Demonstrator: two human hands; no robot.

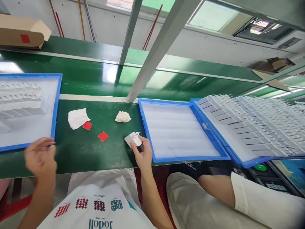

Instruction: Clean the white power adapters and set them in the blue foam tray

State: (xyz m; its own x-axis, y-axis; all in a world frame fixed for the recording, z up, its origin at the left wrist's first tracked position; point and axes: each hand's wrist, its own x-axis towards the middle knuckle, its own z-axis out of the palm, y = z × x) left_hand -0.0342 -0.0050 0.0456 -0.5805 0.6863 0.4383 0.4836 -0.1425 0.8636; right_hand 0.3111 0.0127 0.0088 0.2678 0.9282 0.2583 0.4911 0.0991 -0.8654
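Note:
My right hand (143,152) pinches a small white plastic part (135,139) over a flat grey piece (127,140) on the green bench, just left of an empty blue tray (145,127). My left hand (40,157) hovers at the near corner of the left blue tray (56,105), which holds rows of white parts (21,98); its fingers are blurred and curled, with nothing visible in them. Between my hands lie two red squares (103,136) and a white cloth (77,118). A white wad (123,117) sits beyond my right hand.
A third blue tray (247,163) at the right is packed with several rows of grey-white parts. A co-worker's arm (221,189) rests below it. A green conveyor belt (95,74) runs behind, with a metal post (152,57) and a cardboard box (21,31).

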